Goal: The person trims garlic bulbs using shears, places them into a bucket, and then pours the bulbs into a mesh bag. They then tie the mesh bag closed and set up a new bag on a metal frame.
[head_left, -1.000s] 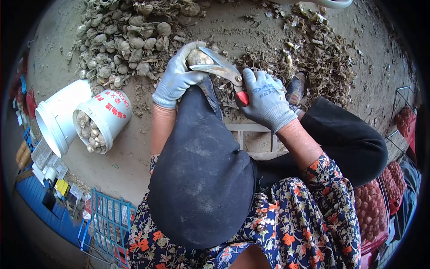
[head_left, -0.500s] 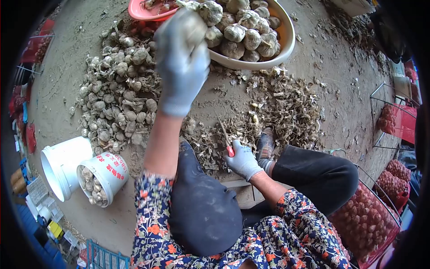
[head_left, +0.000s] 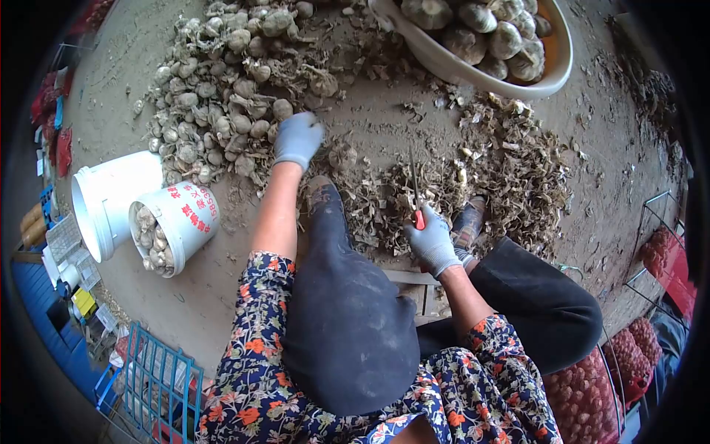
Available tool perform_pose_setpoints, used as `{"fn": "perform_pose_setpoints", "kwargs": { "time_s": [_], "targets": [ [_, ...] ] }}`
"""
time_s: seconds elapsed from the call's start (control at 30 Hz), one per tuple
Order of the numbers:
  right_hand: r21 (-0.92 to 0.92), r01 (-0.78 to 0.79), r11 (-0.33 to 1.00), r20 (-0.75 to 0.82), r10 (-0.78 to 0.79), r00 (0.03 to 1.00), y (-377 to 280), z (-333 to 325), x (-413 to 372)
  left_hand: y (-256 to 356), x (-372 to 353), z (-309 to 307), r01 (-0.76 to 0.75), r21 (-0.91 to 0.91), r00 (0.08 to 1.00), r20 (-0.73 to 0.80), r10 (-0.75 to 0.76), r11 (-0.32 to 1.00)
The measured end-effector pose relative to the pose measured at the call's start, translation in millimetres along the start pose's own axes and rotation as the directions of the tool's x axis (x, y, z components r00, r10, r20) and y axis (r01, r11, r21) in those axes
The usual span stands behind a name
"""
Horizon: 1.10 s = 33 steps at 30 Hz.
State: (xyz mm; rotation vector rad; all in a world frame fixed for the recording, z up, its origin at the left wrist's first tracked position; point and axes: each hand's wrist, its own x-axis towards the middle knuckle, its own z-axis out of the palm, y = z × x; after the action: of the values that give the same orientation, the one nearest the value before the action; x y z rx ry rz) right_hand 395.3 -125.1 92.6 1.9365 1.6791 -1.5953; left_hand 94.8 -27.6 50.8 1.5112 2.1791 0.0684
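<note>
From where I stand, I can see a person sitting low over a garlic heap [head_left: 222, 111] spread across the dirt floor [head_left: 222, 285]. The left hand [head_left: 299, 139], in a pale glove, is at the heap's near right edge, back upward, the fingers looking curled in. I can't tell whether it has a bulb in it, because the glove covers whatever may be beneath.

The right hand [head_left: 432, 241], gloved too, is well apart from the heap, to its right and nearer the person. It is closed around the red handle of the shears [head_left: 419, 217], whose thin metal blades point away from the person. Past that hand, right of the heap, dry garlic trimmings [head_left: 518, 170] lie scattered over the ground, with a shoe [head_left: 469, 222] at their near edge.

Farther out on the heap's right is a pale, wide-rimmed basin [head_left: 510, 89] filled with big garlic bulbs [head_left: 506, 40].

On the near left of the heap two white buckets lie tipped over, side by side. The one with red writing [head_left: 188, 214] has garlic inside its mouth; its neighbour [head_left: 122, 192] sits just to the left. Well to the right of the heap, toward the person, are red mesh bags [head_left: 584, 392] stuffed with garlic.
</note>
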Motion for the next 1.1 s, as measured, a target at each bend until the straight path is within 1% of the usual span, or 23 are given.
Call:
{"fn": "perform_pose_setpoints", "kwargs": {
  "time_s": [0.03, 0.1, 0.13, 0.17, 0.2, 0.27, 0.3, 0.37, 0.4, 0.47, 0.5, 0.57, 0.6, 0.63, 0.7, 0.73, 0.77, 0.83, 0.87, 0.9, 0.97, 1.03, 1.1],
  "targets": [
    [-0.003, -0.012, 1.0, 0.007, 0.012, 1.0, -1, 1, 2, -30, 3, 15, 0.084, -0.051, 0.995, 0.063, -0.081, 0.995],
    [-0.028, -0.014, 1.0, 0.01, 0.015, 1.0, -2, 4, 4, -55, 10, 33, 0.278, -0.349, 0.96, 0.07, -0.271, 0.895],
    [-0.031, -0.008, 0.999, 0.02, 0.009, 1.0, -4, 6, 3, -52, 17, 38, 0.142, -0.297, 0.98, -0.094, -0.177, 0.944],
    [-0.034, -0.02, 0.999, 0.039, 0.021, 0.999, -4, 9, 5, -42, 26, 39, 0.063, -0.355, 0.98, -0.156, -0.125, 0.933],
    [-0.031, -0.018, 0.999, 0.045, 0.02, 0.999, -10, 10, 3, -38, 42, 48, 0.081, -0.401, 0.969, -0.182, -0.166, 0.912],
    [-0.031, -0.023, 0.999, 0.043, 0.024, 0.999, -20, 11, 6, 3, 59, 25, 0.227, -0.17, 0.955, -0.153, -0.254, 0.959],
    [-0.02, -0.018, 1.0, 0.039, 0.018, 0.999, -22, 12, 7, 21, 66, 16, 0.228, -0.176, 0.957, -0.14, -0.253, 0.958],
    [-0.013, -0.023, 1.0, 0.038, 0.024, 0.999, -25, 14, 7, 42, 78, 5, 0.264, 0.183, 0.964, -0.026, -0.264, 0.947],
    [-0.03, -0.013, 0.999, 0.031, 0.014, 0.999, -28, 13, 8, 41, 84, 7, 0.264, 0.181, 0.964, -0.022, -0.264, 0.948],
    [-0.039, 0.015, 0.999, 0.016, -0.015, 1.0, -35, 10, 12, 39, 91, 0, 0.167, 0.283, 0.982, 0.041, -0.186, 0.944],
    [-0.033, 0.018, 0.999, 0.013, -0.018, 1.0, -39, 9, 13, 36, 86, -4, 0.164, 0.287, 0.983, 0.037, -0.182, 0.944],
    [-0.087, 0.054, 0.995, -0.089, -0.062, 0.994, -45, 5, 18, 30, 65, -10, 0.044, 0.137, 0.997, 0.051, -0.052, 0.99],
    [-0.104, 0.143, 0.984, -0.127, -0.156, 0.98, -45, 3, 21, 21, 56, -6, 0.023, 0.086, 0.999, 0.033, -0.026, 0.996],
    [-0.163, 0.156, 0.974, -0.149, -0.18, 0.972, -49, 1, 24, 8, 49, 3, 0.019, 0.088, 0.999, 0.047, -0.023, 0.996],
    [-0.312, 0.154, 0.937, -0.159, -0.211, 0.964, -55, -1, 29, -4, 21, 2, -0.063, -0.312, 0.998, -0.028, 0.057, 0.948],
    [-0.356, 0.163, 0.92, -0.16, -0.232, 0.959, -59, -1, 30, 4, 6, -8, 0.04, -0.278, 0.999, 0.032, -0.033, 0.96],
    [-0.355, 0.164, 0.92, -0.159, -0.232, 0.96, -67, -4, 30, 5, -2, -12, 0.041, -0.277, 0.999, 0.032, -0.034, 0.96],
    [-0.499, 0.197, 0.844, -0.181, -0.323, 0.929, -79, -7, 23, 6, -21, -13, -0.172, -0.197, 0.975, -0.176, 0.138, 0.965],
    [-0.51, 0.212, 0.834, -0.196, -0.352, 0.915, -81, -5, 24, 9, -28, -15, -0.209, -0.202, 0.964, -0.21, 0.166, 0.957],
    [-0.507, 0.211, 0.836, -0.202, -0.353, 0.914, -84, -6, 22, 12, -34, -17, -0.214, -0.198, 0.962, -0.212, 0.172, 0.957],
    [-0.504, 0.215, 0.837, -0.17, -0.34, 0.925, -90, -8, 19, 18, -44, -20, -0.292, -0.143, 0.921, -0.309, 0.238, 0.946],
    [-0.483, 0.226, 0.846, -0.191, -0.354, 0.916, -89, -7, 15, 24, -51, -26, -0.284, -0.138, 0.928, -0.289, 0.236, 0.949],
    [-0.371, 0.223, 0.902, -0.078, -0.269, 0.96, -92, -12, 10, 26, -55, -29, -0.278, -0.134, 0.926, -0.301, 0.228, 0.951]
  ]
}}
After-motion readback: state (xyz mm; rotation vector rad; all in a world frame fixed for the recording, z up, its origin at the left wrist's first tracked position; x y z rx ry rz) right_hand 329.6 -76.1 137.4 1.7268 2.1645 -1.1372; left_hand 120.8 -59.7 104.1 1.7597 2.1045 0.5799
